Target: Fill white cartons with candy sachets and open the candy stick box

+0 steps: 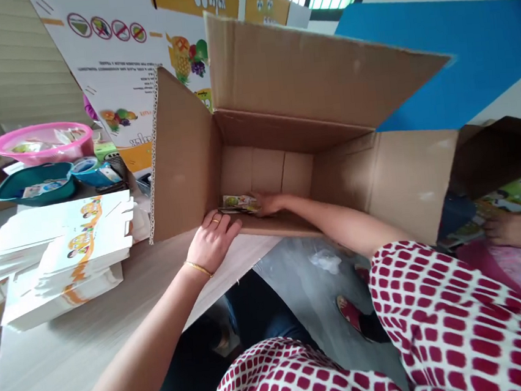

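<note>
Pink plastic basin (42,143) at far left, printed packets inside, above a teal plastic tray (33,186). Lower down, white folded cartons (64,257) with orange and yellow cartoon print, stacked flat on a pale wood-grain table (75,373). Next, the left hand (212,242), gold bangle at the wrist, resting on the near rim of an open cardboard box (286,76), fingers slightly apart and clamped on nothing. Inside, low against the near wall, a single foil packet (239,203) on the box floor, with most of that floor showing around it: only one packet in, as far as visible, and the cartons on the table flat and unassembled. Right hand (270,204) reaching in, fingers together at the packet's end, grip impossible to tell. Far right, a blue board (450,60), then a co-worker's hand (512,229).
</note>
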